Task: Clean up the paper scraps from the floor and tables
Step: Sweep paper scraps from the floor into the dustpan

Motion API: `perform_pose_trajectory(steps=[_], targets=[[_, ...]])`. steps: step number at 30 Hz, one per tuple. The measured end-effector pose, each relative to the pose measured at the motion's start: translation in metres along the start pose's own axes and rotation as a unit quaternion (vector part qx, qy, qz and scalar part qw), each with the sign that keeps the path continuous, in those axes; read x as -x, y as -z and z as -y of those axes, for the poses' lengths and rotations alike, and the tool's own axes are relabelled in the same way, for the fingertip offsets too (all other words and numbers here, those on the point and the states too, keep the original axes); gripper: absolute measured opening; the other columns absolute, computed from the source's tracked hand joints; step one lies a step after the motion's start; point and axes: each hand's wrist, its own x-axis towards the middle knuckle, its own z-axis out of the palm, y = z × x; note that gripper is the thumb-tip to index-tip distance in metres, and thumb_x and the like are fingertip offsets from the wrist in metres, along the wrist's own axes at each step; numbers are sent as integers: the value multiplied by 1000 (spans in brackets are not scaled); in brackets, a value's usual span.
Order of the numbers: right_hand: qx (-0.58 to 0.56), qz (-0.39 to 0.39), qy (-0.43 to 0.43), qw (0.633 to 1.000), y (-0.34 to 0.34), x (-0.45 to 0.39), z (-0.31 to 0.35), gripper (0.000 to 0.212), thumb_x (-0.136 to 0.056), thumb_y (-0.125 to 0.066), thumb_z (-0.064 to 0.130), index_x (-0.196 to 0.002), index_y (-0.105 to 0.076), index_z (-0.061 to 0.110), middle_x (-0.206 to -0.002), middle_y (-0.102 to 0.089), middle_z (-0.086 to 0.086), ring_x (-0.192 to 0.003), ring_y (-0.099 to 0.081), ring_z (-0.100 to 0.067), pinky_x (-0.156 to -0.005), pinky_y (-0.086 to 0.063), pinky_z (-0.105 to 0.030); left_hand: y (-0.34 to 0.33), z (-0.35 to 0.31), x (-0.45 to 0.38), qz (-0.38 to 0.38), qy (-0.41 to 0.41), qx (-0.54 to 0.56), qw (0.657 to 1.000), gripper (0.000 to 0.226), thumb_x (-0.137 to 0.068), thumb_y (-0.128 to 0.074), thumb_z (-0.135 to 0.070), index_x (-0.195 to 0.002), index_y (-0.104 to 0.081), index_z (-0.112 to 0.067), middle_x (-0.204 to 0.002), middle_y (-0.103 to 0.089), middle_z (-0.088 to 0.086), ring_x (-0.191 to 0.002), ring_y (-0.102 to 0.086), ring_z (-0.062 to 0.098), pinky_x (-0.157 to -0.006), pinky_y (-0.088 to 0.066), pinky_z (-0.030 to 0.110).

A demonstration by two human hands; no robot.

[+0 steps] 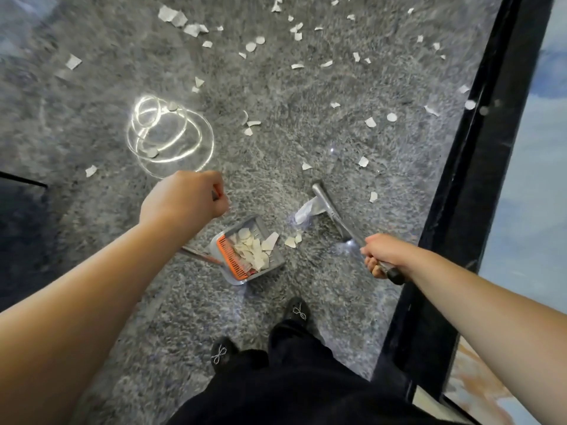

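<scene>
A grey dustpan (270, 240) with an orange comb edge stands on the speckled grey floor, holding several white paper scraps. My left hand (184, 200) grips the top of its long handle, above and left of the pan. My right hand (383, 256) holds the dark grip of a grey broom handle. The flat broom head (326, 204) rests on the floor to the right of the pan, with a larger white scrap (306, 210) against it. A few small scraps (293, 240) lie just in front of the pan's mouth. Many more scraps (294, 35) are scattered across the floor ahead.
A black strip (478, 167) runs diagonally along the right, with a pale blue surface beyond it. A bright ring-shaped light reflection (170, 136) shines on the floor at left. My two black shoes (297, 311) stand just behind the dustpan. A dark area lies at far left.
</scene>
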Motion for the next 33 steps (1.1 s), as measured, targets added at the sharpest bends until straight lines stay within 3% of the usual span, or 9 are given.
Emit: perform_pose_trajectory(steps=[6,10,15,24,27,30,33], targets=[[-8,43,-12,999,-48,21,-25,22,-98,-31,4,-107,-40,22,-64,-41,-5,-34,-35,-6,-36,-30,-16,2,-2,-5,-10,3,16,1000,7,-85,-59,-36,-82,-56,-32,-72,-61,-4,-61,-57,20,-52,-53,33],[-11,77,5,997,-87,41,-33,28,-97,-32,4,-117,-42,21,-64,-40,-4,-35,-35,-5,-37,-30,-16,6,2,-8,-14,0,25,1000,4,-86,-59,-35,-84,-59,-31,-73,-62,-3,-61,-58,21,-50,-50,31],[4,113,17,993,-135,60,-35,40,-99,-35,4,-137,-30,17,-66,-38,-4,-36,-35,-3,-37,-30,-15,7,7,-8,-11,-15,36,999,7,-89,-59,-32,-87,-61,-26,-71,-62,-2,-60,-56,18,-44,-39,25],[30,128,16,991,-180,85,-40,51,-100,-38,7,-147,-23,22,-70,-44,-5,-37,-38,-3,-37,-34,-16,5,28,20,-24,-32,74,996,7,-88,-56,-30,-87,-61,-24,-67,-60,0,-59,-57,22,-49,-48,30],[39,130,18,991,-177,91,-38,39,-101,-37,6,-138,-33,16,-67,-43,-4,-36,-37,-3,-36,-32,-15,5,40,30,-29,-29,88,995,6,-87,-58,-30,-85,-61,-25,-67,-61,-1,-60,-58,21,-52,-52,32],[35,128,22,991,-181,98,-34,27,-101,-38,6,-122,-41,23,-64,-43,-3,-36,-36,-3,-36,-32,-14,5,69,42,-58,4,117,991,6,-85,-59,-30,-79,-59,-28,-66,-61,-3,-62,-60,22,-57,-54,35],[34,120,35,992,-191,105,-25,27,-101,-38,6,-119,-43,25,-63,-41,-4,-34,-36,-4,-36,-32,-14,5,106,54,-89,49,154,983,7,-81,-63,-32,-75,-61,-30,-63,-60,-6,-60,-57,18,-57,-49,30]])
